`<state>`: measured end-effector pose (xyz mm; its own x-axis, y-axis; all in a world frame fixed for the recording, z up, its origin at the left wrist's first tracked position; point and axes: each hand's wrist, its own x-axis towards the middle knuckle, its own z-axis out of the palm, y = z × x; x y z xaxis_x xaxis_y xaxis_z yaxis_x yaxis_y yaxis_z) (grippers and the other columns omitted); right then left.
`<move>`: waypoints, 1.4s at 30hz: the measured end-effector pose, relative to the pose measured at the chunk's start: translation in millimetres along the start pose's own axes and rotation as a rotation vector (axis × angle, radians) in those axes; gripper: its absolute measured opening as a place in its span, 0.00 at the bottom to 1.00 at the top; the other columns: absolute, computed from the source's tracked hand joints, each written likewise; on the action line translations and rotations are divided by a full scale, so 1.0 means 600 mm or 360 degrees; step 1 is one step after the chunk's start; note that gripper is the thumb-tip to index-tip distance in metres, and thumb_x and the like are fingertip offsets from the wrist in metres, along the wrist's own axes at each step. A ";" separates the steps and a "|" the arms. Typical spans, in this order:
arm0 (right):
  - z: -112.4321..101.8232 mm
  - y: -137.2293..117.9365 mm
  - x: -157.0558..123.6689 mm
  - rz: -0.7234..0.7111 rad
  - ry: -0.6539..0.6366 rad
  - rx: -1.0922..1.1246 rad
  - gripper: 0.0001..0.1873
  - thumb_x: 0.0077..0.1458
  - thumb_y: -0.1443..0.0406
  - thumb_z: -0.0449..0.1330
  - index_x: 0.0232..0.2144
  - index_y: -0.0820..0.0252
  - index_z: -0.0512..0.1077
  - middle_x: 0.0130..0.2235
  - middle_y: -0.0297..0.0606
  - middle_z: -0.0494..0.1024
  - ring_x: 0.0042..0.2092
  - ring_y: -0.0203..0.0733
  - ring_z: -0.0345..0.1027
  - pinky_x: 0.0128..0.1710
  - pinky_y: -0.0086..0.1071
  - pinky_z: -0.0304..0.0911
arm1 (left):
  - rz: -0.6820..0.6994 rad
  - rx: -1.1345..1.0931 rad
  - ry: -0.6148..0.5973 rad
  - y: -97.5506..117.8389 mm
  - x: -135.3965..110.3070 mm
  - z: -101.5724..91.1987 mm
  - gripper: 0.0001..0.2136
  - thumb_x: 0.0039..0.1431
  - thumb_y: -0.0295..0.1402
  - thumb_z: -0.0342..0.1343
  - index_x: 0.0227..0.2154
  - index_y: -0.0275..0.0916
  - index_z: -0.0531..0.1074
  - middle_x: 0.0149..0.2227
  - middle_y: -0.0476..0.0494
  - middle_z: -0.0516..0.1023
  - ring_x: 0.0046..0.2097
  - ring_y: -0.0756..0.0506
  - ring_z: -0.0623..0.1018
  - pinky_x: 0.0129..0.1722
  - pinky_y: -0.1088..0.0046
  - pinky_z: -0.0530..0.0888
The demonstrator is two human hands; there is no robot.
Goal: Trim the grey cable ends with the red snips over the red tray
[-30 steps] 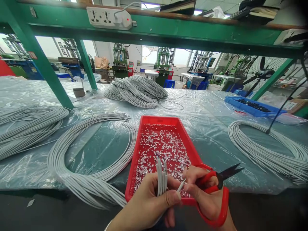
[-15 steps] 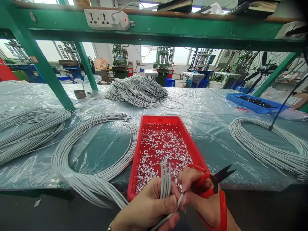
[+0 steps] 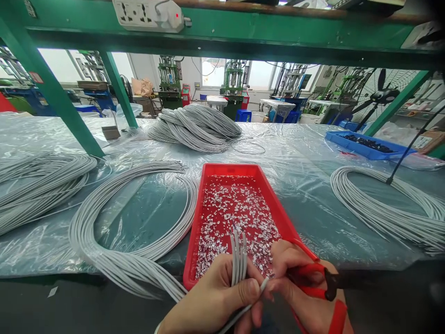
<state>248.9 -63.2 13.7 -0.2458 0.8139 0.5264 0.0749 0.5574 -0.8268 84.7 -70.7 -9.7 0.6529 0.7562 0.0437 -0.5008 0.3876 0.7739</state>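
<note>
My left hand (image 3: 215, 297) is closed around several thin grey cables (image 3: 239, 260), whose ends stick up in a row above its thumb. One separate cable (image 3: 261, 286) slants out to the right between thumb and fingers. At the tip of that cable are the fingertips of my right hand (image 3: 295, 287); whether they pinch it I cannot tell. Red-handled scissors (image 3: 332, 284) hang in the same right hand, their dark blades blurred and pointing right. Both hands are over the near end of a red tray (image 3: 195, 232) scattered with small shiny scraps.
A looped cable bundle (image 3: 83, 222) lies left of the tray, with another coil (image 3: 45, 185) farther left. A large cable heap (image 3: 194, 127) sits behind, and one more coil (image 3: 375, 208) at right. A blue tray (image 3: 368, 146) holds black parts. A green frame (image 3: 222, 32) crosses above.
My right hand has shifted slightly right, and the scissors have turned so their blades point more sideways and lower. The left hand keeps its hold on the cables. The view has tilted slightly downward.
</note>
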 end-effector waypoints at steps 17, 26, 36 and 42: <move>0.024 0.002 -0.007 0.0148 0.0300 0.0336 0.07 0.51 0.65 0.68 0.26 0.52 0.73 0.23 0.26 0.70 0.24 0.32 0.66 0.23 0.21 0.62 | -0.0049 0.0183 0.0095 0.010 -0.001 0.004 0.16 0.57 0.43 0.59 0.29 0.33 0.69 0.18 0.52 0.67 0.14 0.60 0.62 0.12 0.88 0.57; 0.011 -0.012 -0.013 0.0280 0.0260 0.0055 0.09 0.51 0.61 0.67 0.21 0.51 0.73 0.22 0.27 0.69 0.23 0.34 0.62 0.22 0.27 0.55 | -0.0135 0.0335 0.0240 0.024 0.000 0.019 0.21 0.52 0.50 0.61 0.29 0.33 0.68 0.18 0.52 0.68 0.14 0.59 0.62 0.12 0.86 0.56; 0.044 -0.013 -0.013 0.0550 0.0600 0.0364 0.14 0.46 0.54 0.69 0.21 0.53 0.72 0.22 0.29 0.65 0.24 0.34 0.56 0.23 0.24 0.55 | 0.0202 0.0775 0.0950 0.014 -0.005 0.040 0.13 0.49 0.41 0.65 0.27 0.34 0.74 0.18 0.50 0.69 0.19 0.54 0.69 0.21 0.80 0.63; 0.047 -0.018 -0.010 0.0639 0.0592 0.0336 0.10 0.44 0.59 0.68 0.19 0.54 0.72 0.21 0.30 0.66 0.24 0.35 0.57 0.22 0.26 0.55 | 0.0975 0.1512 0.1307 -0.004 -0.001 0.045 0.04 0.51 0.31 0.62 0.23 0.40 0.74 0.20 0.50 0.69 0.23 0.51 0.68 0.24 0.74 0.64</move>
<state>222.5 -78.7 13.8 0.1210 0.9787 0.1661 -0.1115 0.1797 -0.9774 100.8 -86.2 5.4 -0.2079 0.8906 0.4044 0.2060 -0.3643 0.9082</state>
